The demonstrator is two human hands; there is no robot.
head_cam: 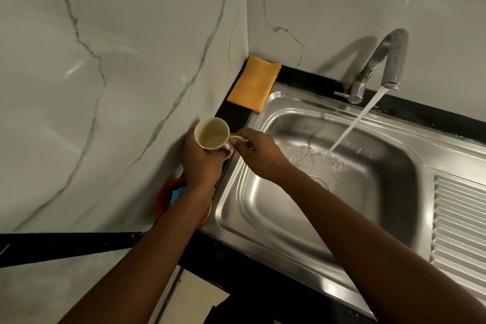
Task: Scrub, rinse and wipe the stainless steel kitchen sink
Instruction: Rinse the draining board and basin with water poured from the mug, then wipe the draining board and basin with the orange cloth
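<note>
At the far left we see a pale, grey-veined marble wall (105, 87) running back into a corner. Low against it, on the black counter (236, 258), sits a red-rimmed bowl (164, 197) with something blue inside, partly hidden under the left forearm. Just above it the left hand (202, 166) grips a cream mug (211, 134) from below, fingers and thumb curled round its body; the mug is held over the strip of counter beside the sink's left rim, tilted so that we look into its mouth, where a little liquid seems to lie at the bottom. Touching it from the right, the right hand (259, 155) pinches the mug's handle between thumb and curled fingers, its forearm crossing the basin. Behind both hands, in the corner of the counter, lies a folded orange cloth (253, 84), one edge overlapping the sink's rim. The stainless steel sink (263, 205) fills the middle and right of our view, set into the counter, its basin shiny, with the drain (319, 183) near the centre. A stream of water (355, 123) falls aslant into the basin and spreads just beyond the drain. It comes from the curved metal tap (386, 60) at the back wall. Farthest right we see the ribbed draining board (460, 218).
</note>
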